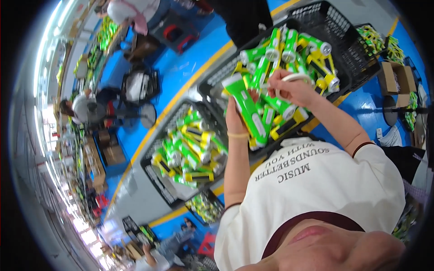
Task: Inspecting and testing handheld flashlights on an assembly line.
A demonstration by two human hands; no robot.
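A green flashlight (244, 108) with a flared pale head and a white label stands tilted in my left hand (234, 119), which is closed around its side. My right hand (294, 90) is just right of it, fingers pinched on a white looped strap (297, 77). Whether the strap is fixed to anything is hidden. Below both hands sits a black crate (216, 83) heaped with green and yellow flashlights (289, 49), some with clear plastic ends. A tan band circles my left wrist.
A second black crate (169, 198) of green and yellow flashlights lies to the left. An empty-looking black crate (343, 34) stands beyond. An open cardboard box (398, 81) is at the right. Other people work along benches at the far left, near a stool (148, 115).
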